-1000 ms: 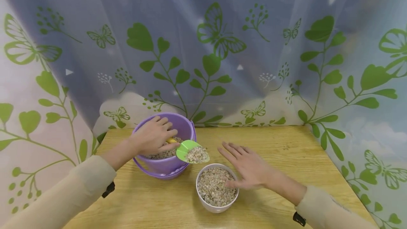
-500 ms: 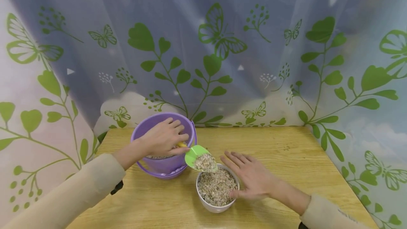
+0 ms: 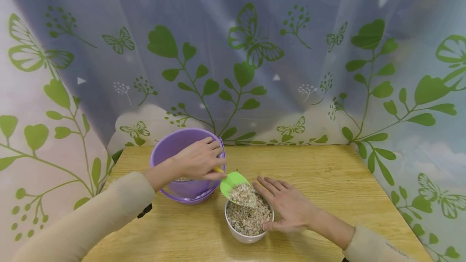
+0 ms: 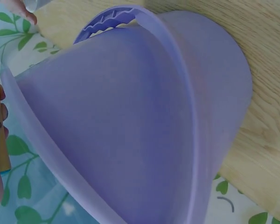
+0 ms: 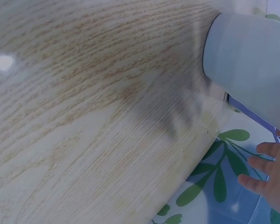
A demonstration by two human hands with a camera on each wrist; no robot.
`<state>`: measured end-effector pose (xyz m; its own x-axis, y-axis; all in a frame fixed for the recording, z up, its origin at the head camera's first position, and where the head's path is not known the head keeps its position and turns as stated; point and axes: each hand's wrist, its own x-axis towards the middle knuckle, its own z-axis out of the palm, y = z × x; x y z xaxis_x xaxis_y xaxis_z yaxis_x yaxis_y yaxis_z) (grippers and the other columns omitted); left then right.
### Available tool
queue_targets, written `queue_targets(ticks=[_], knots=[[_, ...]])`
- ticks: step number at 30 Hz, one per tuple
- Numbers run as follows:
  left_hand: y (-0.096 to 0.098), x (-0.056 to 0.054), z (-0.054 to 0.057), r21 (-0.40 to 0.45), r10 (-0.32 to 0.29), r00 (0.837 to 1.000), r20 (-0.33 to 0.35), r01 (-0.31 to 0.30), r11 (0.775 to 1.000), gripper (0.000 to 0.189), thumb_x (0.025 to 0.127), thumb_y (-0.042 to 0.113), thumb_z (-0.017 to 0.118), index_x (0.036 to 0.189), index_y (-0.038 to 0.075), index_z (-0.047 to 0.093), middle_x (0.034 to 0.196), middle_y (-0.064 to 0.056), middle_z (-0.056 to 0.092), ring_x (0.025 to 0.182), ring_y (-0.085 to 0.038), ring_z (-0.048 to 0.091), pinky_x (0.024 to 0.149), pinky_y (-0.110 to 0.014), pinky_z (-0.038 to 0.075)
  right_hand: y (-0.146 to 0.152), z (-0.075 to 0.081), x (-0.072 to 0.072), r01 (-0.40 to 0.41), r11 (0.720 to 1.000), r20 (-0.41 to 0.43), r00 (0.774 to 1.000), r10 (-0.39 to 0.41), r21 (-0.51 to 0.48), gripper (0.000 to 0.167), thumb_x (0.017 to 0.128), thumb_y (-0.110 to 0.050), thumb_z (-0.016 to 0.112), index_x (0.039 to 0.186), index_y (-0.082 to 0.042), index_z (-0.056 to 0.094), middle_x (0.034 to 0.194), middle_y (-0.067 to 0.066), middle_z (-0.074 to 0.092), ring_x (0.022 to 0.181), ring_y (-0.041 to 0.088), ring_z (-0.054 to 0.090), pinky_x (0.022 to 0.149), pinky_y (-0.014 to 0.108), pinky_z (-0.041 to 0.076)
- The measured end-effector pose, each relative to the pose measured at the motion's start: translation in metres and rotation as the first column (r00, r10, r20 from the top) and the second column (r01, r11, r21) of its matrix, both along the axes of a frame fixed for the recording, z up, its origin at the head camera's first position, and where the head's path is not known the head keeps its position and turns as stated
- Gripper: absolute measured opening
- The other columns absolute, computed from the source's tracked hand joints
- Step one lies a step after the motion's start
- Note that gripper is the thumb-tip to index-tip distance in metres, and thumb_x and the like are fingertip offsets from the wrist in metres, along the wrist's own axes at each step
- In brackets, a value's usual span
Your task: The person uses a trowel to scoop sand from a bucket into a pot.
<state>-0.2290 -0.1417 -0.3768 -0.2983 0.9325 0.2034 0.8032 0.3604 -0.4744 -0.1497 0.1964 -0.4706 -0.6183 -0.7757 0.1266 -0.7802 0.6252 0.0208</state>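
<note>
In the head view my left hand [image 3: 199, 159] grips the yellow handle [image 3: 218, 169] of a small toy shovel with a green scoop [image 3: 233, 180]. Tan, gravel-like grains [image 3: 243, 194] fill the scoop, which tilts down over the far rim of a white bowl [image 3: 244, 237]. The same kind of grains fills that bowl nearly to its rim. My right hand [image 3: 291, 207] lies along the bowl's right side, fingers extended, thumb at the rim. The right wrist view shows the bowl's outer wall [image 5: 247, 65] beside my right fingers [image 5: 261, 163].
Behind the left hand stands a purple bucket [image 3: 165, 144] with some grains inside; its handle [image 4: 112, 18] hangs down at the side. Both stand on a wooden table [image 3: 309, 165]. A curtain printed with leaves and butterflies [image 3: 204, 51] surrounds the table's back and sides.
My left hand has carried the loaded shovel right and toward me, from beside the bucket to over the bowl. My right hand has shifted slightly nearer, to the bowl's side.
</note>
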Motion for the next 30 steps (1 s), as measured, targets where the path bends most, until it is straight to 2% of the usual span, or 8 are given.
queue_targets(ticks=[4,8,11,15,21,26,30], knots=[[0.005,-0.003,0.0,-0.018,-0.021,1.0,0.009,0.022,1.0,0.04,0.104,0.061,0.052,0.092,0.025,0.065,0.093,0.003,0.072,0.093,-0.018,0.063,0.084,-0.034,0.049,0.001,0.0,0.001,0.004,1.0,-0.005,1.0,-0.004,0.009,0.108,0.092,-0.085,0.044,0.168,-0.01,0.024,0.171,0.019,0.035,0.153,0.039,0.045,0.114,0.058,0.048],[0.008,-0.006,-0.001,-0.06,-0.026,1.0,-0.009,0.026,0.998,0.042,0.104,0.062,0.049,0.09,0.026,0.064,0.086,0.005,0.066,0.087,-0.016,0.059,0.08,-0.033,0.048,0.002,-0.002,0.001,0.004,1.0,-0.012,1.0,-0.004,0.015,0.108,0.093,-0.086,0.042,0.168,-0.011,0.022,0.171,0.019,0.035,0.153,0.039,0.045,0.113,0.058,0.048],[0.01,-0.007,-0.001,-0.091,-0.029,0.999,-0.029,0.026,0.996,0.043,0.105,0.063,0.046,0.092,0.026,0.064,0.087,0.005,0.065,0.087,-0.016,0.059,0.081,-0.033,0.048,0.003,-0.003,0.001,-0.001,1.0,-0.012,1.0,0.001,0.011,0.108,0.093,-0.087,0.039,0.169,-0.012,0.02,0.171,0.019,0.034,0.153,0.04,0.045,0.113,0.058,0.048],[0.014,-0.007,0.002,-0.153,-0.036,0.997,-0.061,0.026,0.988,0.046,0.106,0.065,0.042,0.094,0.027,0.064,0.09,0.005,0.067,0.091,-0.016,0.059,0.087,-0.034,0.049,0.003,-0.004,0.0,-0.003,1.0,-0.013,1.0,0.003,0.003,0.108,0.093,-0.087,0.039,0.168,-0.012,0.022,0.171,0.018,0.035,0.153,0.04,0.045,0.112,0.058,0.049],[0.019,-0.009,0.005,-0.221,-0.063,0.993,-0.095,0.041,0.975,0.048,0.107,0.066,0.037,0.099,0.028,0.065,0.096,0.004,0.07,0.097,-0.017,0.061,0.087,-0.034,0.047,0.005,-0.005,-0.001,-0.01,1.0,-0.026,1.0,0.01,0.002,0.109,0.092,-0.088,0.039,0.168,-0.01,0.023,0.171,0.018,0.036,0.152,0.039,0.046,0.111,0.057,0.05],[0.024,-0.011,0.005,-0.265,-0.09,0.991,-0.102,0.06,0.962,0.05,0.107,0.066,0.034,0.108,0.029,0.068,0.103,0.004,0.071,0.103,-0.017,0.062,0.09,-0.035,0.046,0.006,-0.005,-0.001,-0.006,1.0,-0.015,1.0,0.006,0.014,0.11,0.092,-0.086,0.044,0.17,-0.013,0.017,0.172,0.017,0.034,0.153,0.038,0.045,0.111,0.056,0.05],[0.027,-0.012,0.006,-0.294,-0.109,0.989,-0.101,0.075,0.953,0.052,0.107,0.067,0.032,0.115,0.03,0.068,0.109,0.004,0.072,0.109,-0.017,0.063,0.093,-0.036,0.046,0.006,-0.005,0.0,-0.002,1.0,-0.019,1.0,0.003,0.022,0.111,0.091,-0.086,0.046,0.169,-0.012,0.018,0.171,0.017,0.034,0.153,0.038,0.045,0.111,0.056,0.05]])
